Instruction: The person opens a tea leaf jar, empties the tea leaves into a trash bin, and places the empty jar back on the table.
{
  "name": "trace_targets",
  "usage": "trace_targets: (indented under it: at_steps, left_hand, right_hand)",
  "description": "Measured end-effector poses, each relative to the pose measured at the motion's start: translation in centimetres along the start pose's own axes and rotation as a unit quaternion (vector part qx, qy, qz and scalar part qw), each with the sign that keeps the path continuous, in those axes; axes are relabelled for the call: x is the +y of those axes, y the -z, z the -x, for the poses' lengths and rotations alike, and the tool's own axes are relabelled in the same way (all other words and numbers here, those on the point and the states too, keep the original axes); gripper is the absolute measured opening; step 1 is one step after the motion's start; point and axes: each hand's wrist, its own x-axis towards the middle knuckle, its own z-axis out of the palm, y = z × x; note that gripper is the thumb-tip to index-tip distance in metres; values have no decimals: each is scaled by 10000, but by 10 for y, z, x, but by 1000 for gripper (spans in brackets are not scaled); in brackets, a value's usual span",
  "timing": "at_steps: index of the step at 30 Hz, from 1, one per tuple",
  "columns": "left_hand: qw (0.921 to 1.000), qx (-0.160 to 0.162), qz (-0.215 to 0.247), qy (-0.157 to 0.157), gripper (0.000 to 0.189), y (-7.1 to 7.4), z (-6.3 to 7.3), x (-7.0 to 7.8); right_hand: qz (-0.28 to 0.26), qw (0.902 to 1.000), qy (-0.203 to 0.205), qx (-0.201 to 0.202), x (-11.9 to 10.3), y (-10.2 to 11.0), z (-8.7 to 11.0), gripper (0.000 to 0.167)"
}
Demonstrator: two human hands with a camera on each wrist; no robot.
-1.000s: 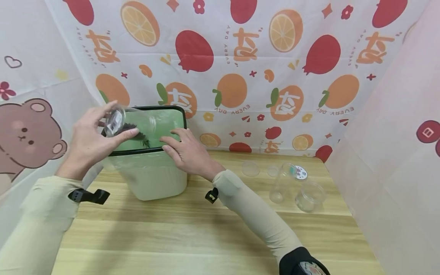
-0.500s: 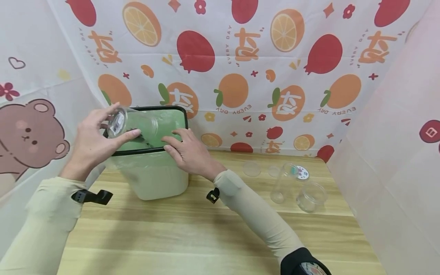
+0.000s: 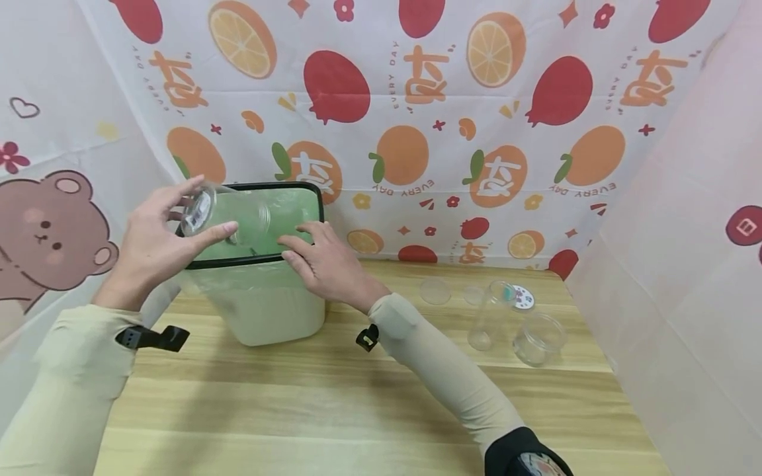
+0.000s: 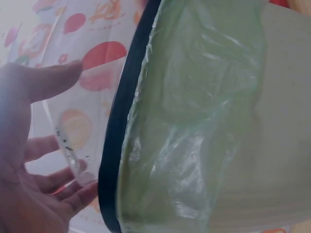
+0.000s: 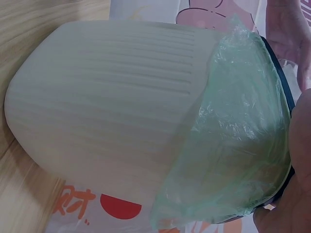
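In the head view my left hand [image 3: 156, 235] grips a clear plastic jar [image 3: 235, 215] by its base end. The jar lies tipped on its side over the green-lined trash bin [image 3: 276, 311], its ringed mouth pointing right. A few dark specks cling to the jar [image 4: 73, 155] in the left wrist view. My right hand [image 3: 333, 268] holds the bin's black rim at its front right corner, with the thumb at the rim and the fingers over the opening. Green bag film [image 5: 238, 126] folds down over the bin's outside in the right wrist view.
On the right of the wooden table [image 3: 357, 410] stand a tall clear bottle [image 3: 488, 320] and a short clear jar [image 3: 538, 340]. Behind them lie a clear round lid [image 3: 435, 291], a smaller one [image 3: 473, 295] and a patterned white disc [image 3: 523, 298]. Printed sheets [image 3: 393, 99] enclose the table.
The dark clump seen in the jar a second ago has dropped out towards the bin, leaving the jar nearly see-through. Both hands have stayed almost in place.
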Motion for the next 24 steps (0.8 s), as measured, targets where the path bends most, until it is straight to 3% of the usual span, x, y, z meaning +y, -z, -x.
trace_targets:
  at_steps: [8, 11, 18, 22, 24]
  left_hand:
    - [9998, -115, -171, -74, 80, 1, 2, 1]
    - [9998, -12, -165, -98, 79, 1, 2, 1]
    - [9997, -195, -60, -99, 78, -1, 2, 5]
    - [9994, 49, -101, -332, 80, -4, 0, 6]
    - [9994, 128, -96, -306, 79, -4, -2, 5]
  right_hand:
    - [74, 10000, 34, 18, -1, -1, -1, 43]
    - [59, 10000, 55, 24, -2, -1, -2, 43]
    - [70, 9999, 108, 111, -2, 0, -1, 42]
    - [56, 9997, 152, 168, -3, 0, 0, 41]
    - [29, 9996, 185, 191, -3, 0, 0, 41]
